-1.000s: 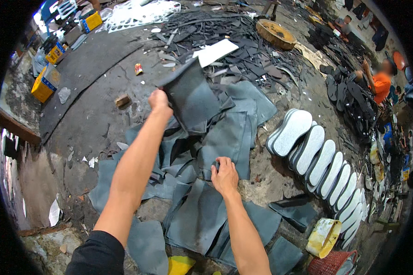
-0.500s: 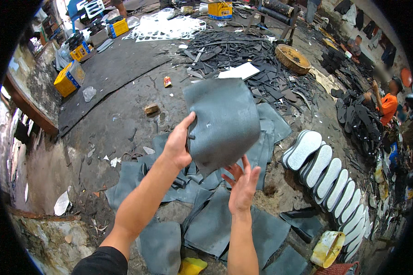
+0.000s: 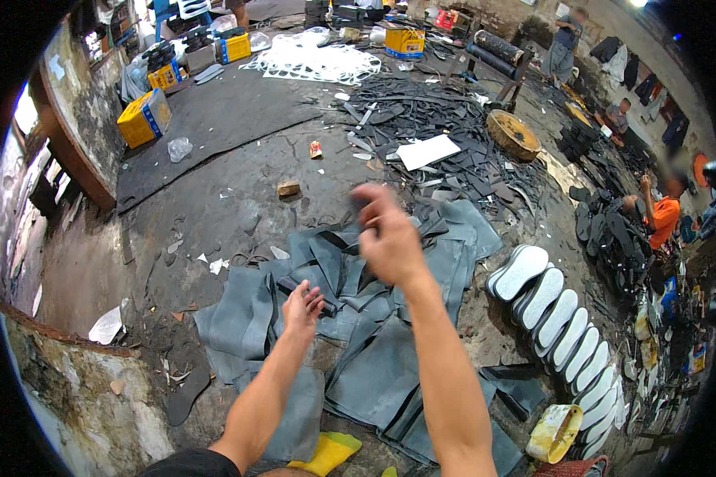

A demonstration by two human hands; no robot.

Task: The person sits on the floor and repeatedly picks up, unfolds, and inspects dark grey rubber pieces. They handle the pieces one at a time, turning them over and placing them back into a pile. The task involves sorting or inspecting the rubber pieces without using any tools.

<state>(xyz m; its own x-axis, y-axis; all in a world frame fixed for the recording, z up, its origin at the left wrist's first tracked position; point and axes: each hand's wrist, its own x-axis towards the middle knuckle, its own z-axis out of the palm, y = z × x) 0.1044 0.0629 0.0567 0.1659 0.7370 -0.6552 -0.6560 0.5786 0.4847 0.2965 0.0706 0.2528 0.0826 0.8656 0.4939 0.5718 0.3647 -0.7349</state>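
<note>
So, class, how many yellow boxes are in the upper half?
4: a yellow box at upper left, a second box behind it, a third box farther back, a fourth box at top centre. Others may be hidden.

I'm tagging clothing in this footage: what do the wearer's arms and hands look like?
The left hand and blurred right hand wear no gloves. A black sleeve shows on the left arm; the right forearm is bare, and neither wrist shows a watch.
</note>
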